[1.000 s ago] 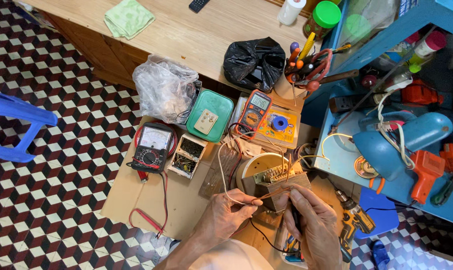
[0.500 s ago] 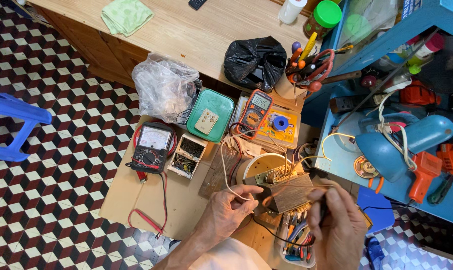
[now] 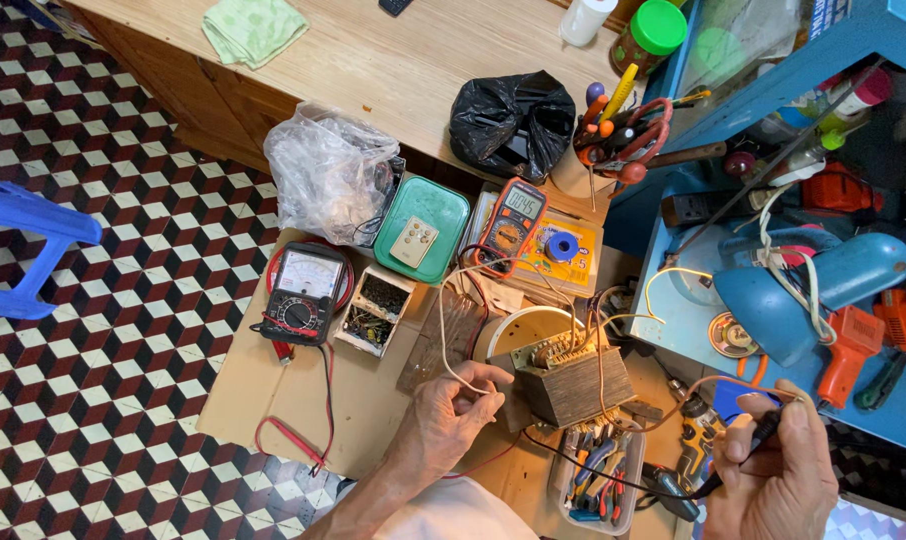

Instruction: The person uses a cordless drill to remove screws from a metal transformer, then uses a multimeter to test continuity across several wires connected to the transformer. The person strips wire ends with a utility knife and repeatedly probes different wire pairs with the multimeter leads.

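Note:
A brown transformer (image 3: 576, 381) with several loose wires sits on the low wooden board (image 3: 273, 385). My left hand (image 3: 455, 412) is beside its left side, fingers pinched on a thin pale wire (image 3: 443, 340) that loops up from it. My right hand (image 3: 776, 468) is off to the right, away from the transformer, gripping a black probe (image 3: 743, 450) whose black lead (image 3: 613, 480) trails back under the transformer. An orange digital multimeter (image 3: 510, 226) lies behind.
An analog meter (image 3: 302, 297) with red leads, a small parts box (image 3: 375, 310), a green tin (image 3: 422, 229) and a clear plastic bag (image 3: 330, 175) lie on the left. A tray of pliers (image 3: 598, 473) sits near me. A blue shelf (image 3: 693, 310) with a lamp (image 3: 813, 290) stands right.
My right hand has pulled away from the transformer to the right, carrying the probe. My left hand stays by the transformer's left side on the wire.

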